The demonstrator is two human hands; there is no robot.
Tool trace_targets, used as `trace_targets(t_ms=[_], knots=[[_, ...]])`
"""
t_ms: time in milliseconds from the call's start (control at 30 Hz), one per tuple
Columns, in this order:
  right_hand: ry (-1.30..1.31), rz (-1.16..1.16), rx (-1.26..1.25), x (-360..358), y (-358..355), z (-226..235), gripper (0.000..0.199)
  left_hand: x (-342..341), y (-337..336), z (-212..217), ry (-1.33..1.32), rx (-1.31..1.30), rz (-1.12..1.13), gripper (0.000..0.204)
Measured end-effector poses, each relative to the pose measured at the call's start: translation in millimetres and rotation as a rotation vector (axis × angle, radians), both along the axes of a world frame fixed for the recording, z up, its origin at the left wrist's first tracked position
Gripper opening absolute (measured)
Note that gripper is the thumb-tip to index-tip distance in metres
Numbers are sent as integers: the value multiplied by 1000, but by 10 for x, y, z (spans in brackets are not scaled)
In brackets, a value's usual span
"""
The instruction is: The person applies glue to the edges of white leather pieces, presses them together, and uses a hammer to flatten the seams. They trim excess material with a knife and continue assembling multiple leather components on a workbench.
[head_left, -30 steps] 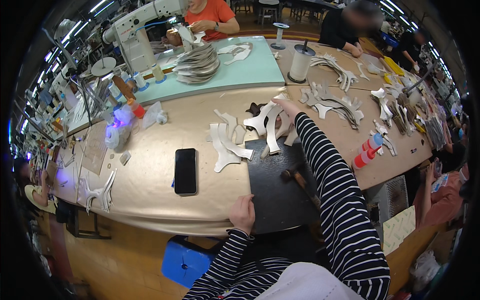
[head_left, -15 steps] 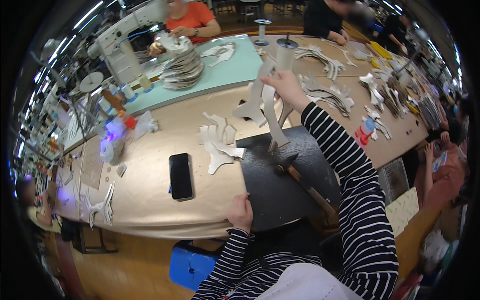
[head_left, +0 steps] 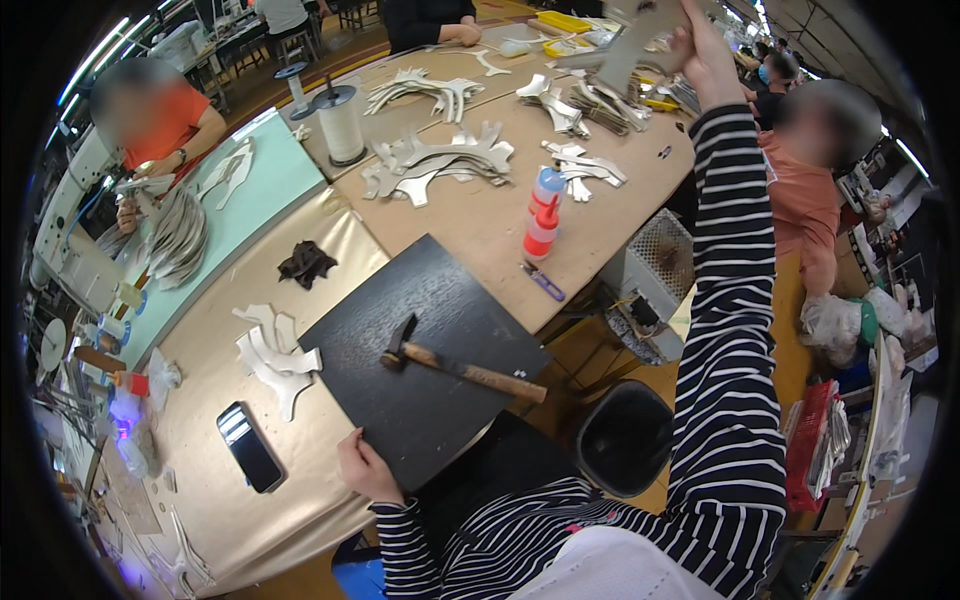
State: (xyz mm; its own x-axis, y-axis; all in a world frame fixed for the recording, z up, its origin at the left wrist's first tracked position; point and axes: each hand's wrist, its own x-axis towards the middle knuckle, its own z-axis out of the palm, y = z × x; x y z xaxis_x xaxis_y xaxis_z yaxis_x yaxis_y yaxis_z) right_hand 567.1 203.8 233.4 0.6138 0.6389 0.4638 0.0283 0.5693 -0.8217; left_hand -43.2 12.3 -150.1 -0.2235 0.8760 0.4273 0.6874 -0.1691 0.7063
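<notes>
Head view. I see my right hand (head_left: pixel 705 50) raised far beyond the black mat (head_left: pixel 420 375), fingers closed on a grey cut piece (head_left: pixel 630 40) lifted clear of the bench (head_left: pixel 480 220), likely to look it over. My left hand (head_left: pixel 362 468) lies released on the mat's near edge, apparently steadying it. On the mat rests a hammer (head_left: pixel 462 365). Left of it: white cut pieces (head_left: pixel 275 355), then a phone (head_left: pixel 249 447).

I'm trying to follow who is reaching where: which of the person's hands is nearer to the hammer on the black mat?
The left hand. It rests at the black mat's near edge, a little below the hammer. The right hand is raised far off, holding a grey cut piece.
</notes>
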Motion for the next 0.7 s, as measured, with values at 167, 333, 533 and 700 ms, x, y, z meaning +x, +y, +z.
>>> trace_targets(t_ms=[167, 333, 533, 700], knots=[[573, -220, -7, 1199, -390, -1322, 21, -12, 4, -4, -35, -44, 30, 14], [865, -378, -55, 1815, -505, -2373, 20, -25, 11, 23, -79, -74, 11, 15], [937, -488, -20, 2274, -198, -2736, 28, -135, -38, -85, -96, -112, 38, 16], [950, -454, 176, 2757, 343, -2976, 40, -242, 49, -232, -119, -41, 21, 15]])
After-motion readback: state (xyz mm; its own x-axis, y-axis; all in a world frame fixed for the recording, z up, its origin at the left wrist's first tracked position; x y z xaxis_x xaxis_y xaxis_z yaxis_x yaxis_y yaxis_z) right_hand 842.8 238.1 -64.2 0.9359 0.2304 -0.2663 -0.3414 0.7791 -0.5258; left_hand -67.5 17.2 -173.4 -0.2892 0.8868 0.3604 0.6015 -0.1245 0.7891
